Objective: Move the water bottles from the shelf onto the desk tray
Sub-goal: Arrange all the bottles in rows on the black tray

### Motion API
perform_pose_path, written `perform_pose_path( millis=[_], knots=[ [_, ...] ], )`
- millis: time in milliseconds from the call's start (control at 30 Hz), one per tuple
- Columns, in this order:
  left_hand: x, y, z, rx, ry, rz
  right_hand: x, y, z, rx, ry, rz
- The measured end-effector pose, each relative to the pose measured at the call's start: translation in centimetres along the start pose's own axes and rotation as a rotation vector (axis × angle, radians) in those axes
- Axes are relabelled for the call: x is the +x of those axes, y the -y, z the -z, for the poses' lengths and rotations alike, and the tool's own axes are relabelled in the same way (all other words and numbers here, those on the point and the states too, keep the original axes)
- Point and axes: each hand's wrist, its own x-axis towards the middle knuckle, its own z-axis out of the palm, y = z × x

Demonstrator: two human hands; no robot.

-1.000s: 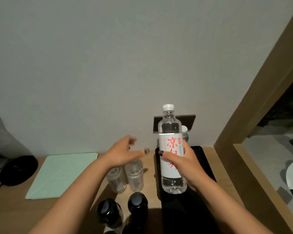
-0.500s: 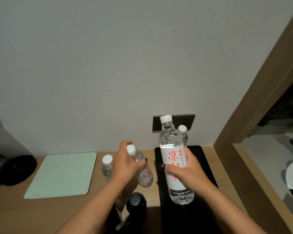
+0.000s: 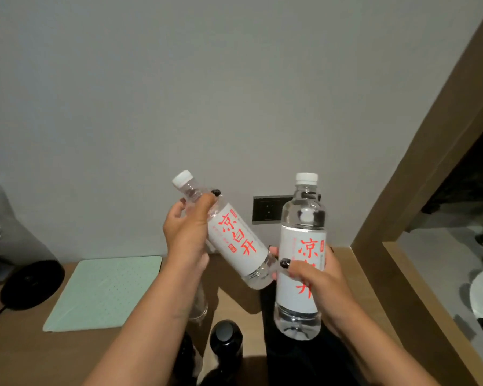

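My right hand grips a clear water bottle with a white label and red characters, held upright above the black tray. My left hand holds a second, similar water bottle tilted, cap up-left, base close to the right bottle. Behind the right bottle a third bottle's white cap shows through the clear plastic. Another clear bottle stands on the desk, mostly hidden behind my left forearm.
Two black-capped dark bottles stand on the wooden desk near the front. A mint-green folded pad lies at left, a black round object beyond it. A wall socket sits behind. A wooden frame rises at right.
My left hand closed on a bottle from the desk and lifted it, tilting it toward the right one. My right hand's bottle dipped toward the tray, then rose a little.
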Motion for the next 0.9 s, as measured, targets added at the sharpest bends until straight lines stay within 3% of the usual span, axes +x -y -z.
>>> perform_pose_path(
  millis=[167, 300, 433, 700, 800, 900],
  knots=[
    [-1.2, 3.2, -0.4, -0.047, -0.164, 0.269, -0.8, 0.2, -1.0, 0.032, 0.011, 0.021],
    [-0.9, 5.5, 0.6, -0.257, -0.105, 0.519, -0.8, 0.3, 1.3, 0.228, -0.087, 0.003],
    [-1.4, 6.9, -0.4, -0.414, -0.103, 0.603, 0.0, 0.0, 4.3, 0.252, -0.162, -0.022],
    [-2.0, 8.7, -3.2, -0.375, 0.209, 0.908, 3.9, -2.9, 9.3, 0.250, -0.352, -0.183],
    [-1.1, 9.6, -4.1, -0.250, 0.244, 0.894, 6.6, -4.1, 10.6, 0.173, -0.463, -0.241],
    [-0.2, 10.2, -4.1, -0.155, 0.243, 0.804, 9.3, -4.9, 11.6, 0.079, -0.513, -0.186]
  ],
)
